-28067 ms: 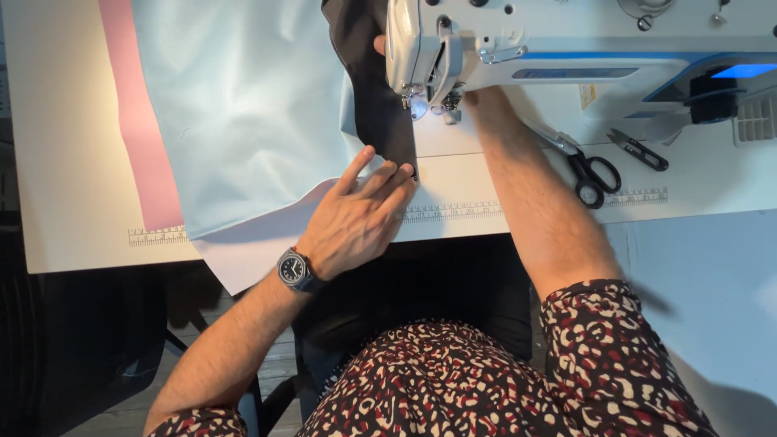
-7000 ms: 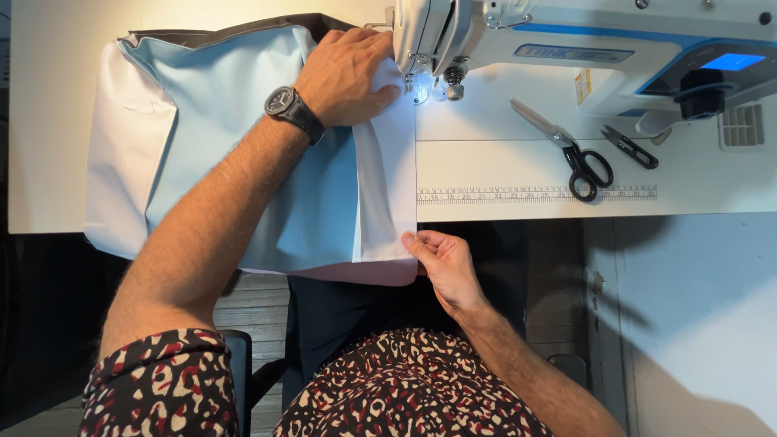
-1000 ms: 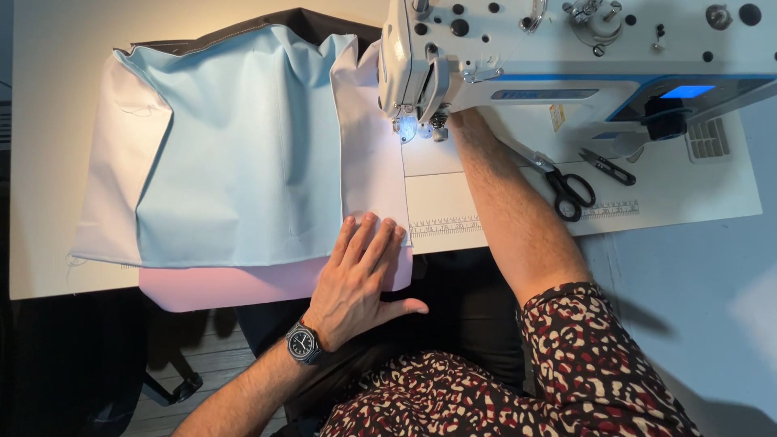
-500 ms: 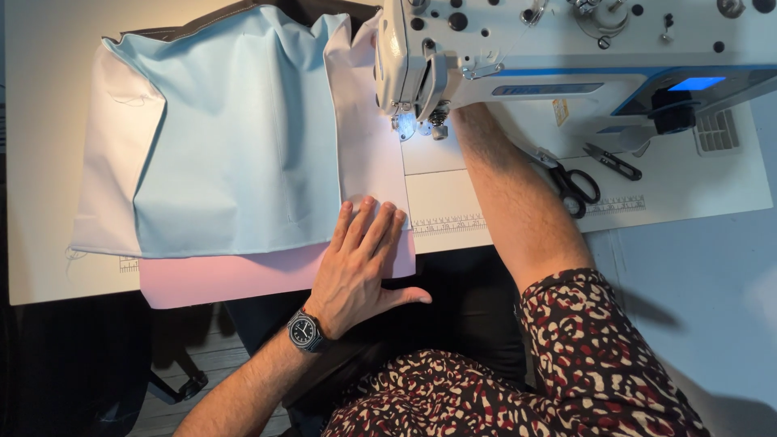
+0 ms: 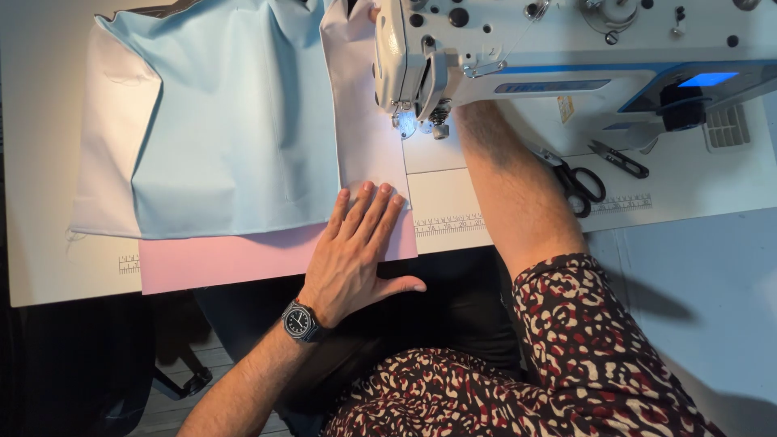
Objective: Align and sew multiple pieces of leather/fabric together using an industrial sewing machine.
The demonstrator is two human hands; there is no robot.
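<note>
Left hand [image 5: 360, 251]: lay flat, fingers [image 5: 374, 212] spread open, pressing the pale pink fabric sheet [image 5: 243, 259] at the white table [image 5: 48, 267] edge; nothing gripped.
Right hand: hidden behind the white sewing machine [image 5: 518, 48]; fingers' state could not be told.
Light blue fabric [image 5: 235, 121]: lay over the pink, left of the needle.
Black-handled scissors [image 5: 579, 182]: on table, right of the forearm.

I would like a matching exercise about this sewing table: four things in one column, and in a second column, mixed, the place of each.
Things:
1. left hand
2. scissors
3. wristwatch
4. light blue fabric

Places:
A. right of the right forearm
B. flat on the pink fabric at the table edge
C. spread left of the sewing machine
D. on the left wrist

Pairs: 1-B, 2-A, 3-D, 4-C
</note>
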